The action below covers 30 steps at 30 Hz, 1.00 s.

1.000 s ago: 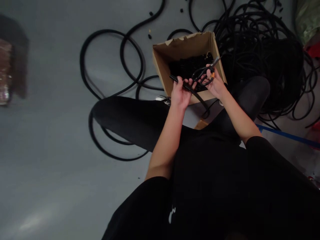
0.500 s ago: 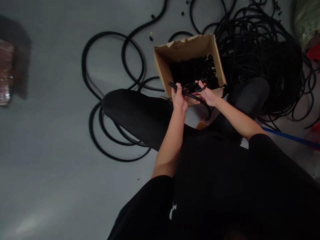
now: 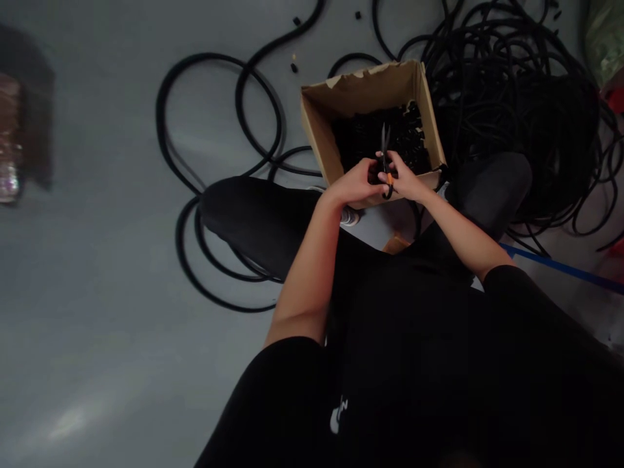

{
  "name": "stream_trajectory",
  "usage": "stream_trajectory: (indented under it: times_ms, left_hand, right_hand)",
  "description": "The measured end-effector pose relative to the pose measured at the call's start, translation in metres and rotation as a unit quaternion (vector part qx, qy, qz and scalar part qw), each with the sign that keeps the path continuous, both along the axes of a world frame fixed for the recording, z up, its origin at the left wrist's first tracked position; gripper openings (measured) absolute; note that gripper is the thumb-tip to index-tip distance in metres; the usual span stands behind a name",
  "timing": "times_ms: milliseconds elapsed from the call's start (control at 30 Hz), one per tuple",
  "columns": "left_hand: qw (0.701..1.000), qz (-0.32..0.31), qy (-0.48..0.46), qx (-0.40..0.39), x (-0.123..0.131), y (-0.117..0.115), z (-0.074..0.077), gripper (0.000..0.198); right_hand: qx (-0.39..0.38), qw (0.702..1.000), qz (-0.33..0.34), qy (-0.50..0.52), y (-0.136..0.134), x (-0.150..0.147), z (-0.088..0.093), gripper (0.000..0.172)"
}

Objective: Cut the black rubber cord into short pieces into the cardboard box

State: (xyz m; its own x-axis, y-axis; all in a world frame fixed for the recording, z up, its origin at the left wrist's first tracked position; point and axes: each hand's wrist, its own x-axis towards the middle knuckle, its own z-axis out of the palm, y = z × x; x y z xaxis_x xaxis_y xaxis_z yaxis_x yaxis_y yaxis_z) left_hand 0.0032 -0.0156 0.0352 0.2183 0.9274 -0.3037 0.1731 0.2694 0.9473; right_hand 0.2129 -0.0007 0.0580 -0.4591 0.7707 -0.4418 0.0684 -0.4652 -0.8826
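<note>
A pair of scissors (image 3: 385,138) with orange-and-black handles points its slightly parted blades away from me, over the cardboard box (image 3: 319,140). My right hand (image 3: 404,181) has its fingers around the handle from the right. From the left, my left hand (image 3: 355,182) curls its fingers in and meets the lower handle; part of its grip is hidden. Short black pieces (image 3: 358,136) fill the bottom of the box beneath the blades. Below the box's near edge, a length of black tubing (image 3: 418,220) shows beside my right wrist.
A big tangle of black tubing (image 3: 517,110) lies right of the box, and wide loops of tubing (image 3: 158,107) spread left. Small black bits (image 3: 294,67) dot the floor. A blue strip (image 3: 565,265) runs at the right. My bent legs flank the box.
The tubing that was in my left hand has left it. My left hand has moved to the scissors, which now point away from me, with their blades in plain view.
</note>
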Motion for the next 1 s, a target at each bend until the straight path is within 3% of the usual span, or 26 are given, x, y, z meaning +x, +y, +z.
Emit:
stream_trajectory:
  times_ms: [233,367,500,600,700,800,900,1000]
  left_hand:
    - [0.998,0.025,-0.029,-0.043,0.024,-0.009,-0.019,0.059]
    - [0.995,0.076,-0.013,-0.060,0.029,-0.011,-0.026,0.057]
    - [0.982,0.167,-0.073,-0.056,0.022,-0.008,-0.021,0.046]
    - [0.966,0.222,-0.127,-0.046,-0.001,-0.010,-0.017,0.046]
    - [0.970,0.222,-0.092,-0.040,-0.035,-0.015,-0.017,0.046]
    - [0.982,0.174,-0.044,-0.055,-0.060,-0.021,-0.017,0.045]
    - [0.988,0.132,-0.042,-0.074,-0.062,-0.021,-0.018,0.041]
    - [0.986,0.131,-0.067,-0.079,-0.047,-0.017,-0.024,0.039]
  right_hand:
    - [0.037,0.996,0.063,-0.049,-0.001,-0.001,0.004,0.071]
    - [0.029,0.996,0.076,-0.032,0.000,-0.003,0.014,0.074]
    - [0.025,0.998,0.037,-0.037,0.006,0.001,0.019,0.079]
    - [0.009,0.999,-0.029,-0.036,0.014,0.010,0.017,0.081]
    - [-0.010,0.995,-0.094,-0.029,0.023,0.020,0.015,0.078]
    - [-0.022,0.994,-0.109,-0.023,0.026,0.024,0.016,0.075]
    - [-0.030,0.995,-0.087,-0.026,0.024,0.021,0.016,0.078]
    - [-0.026,0.997,-0.061,-0.046,0.021,0.018,0.005,0.079]
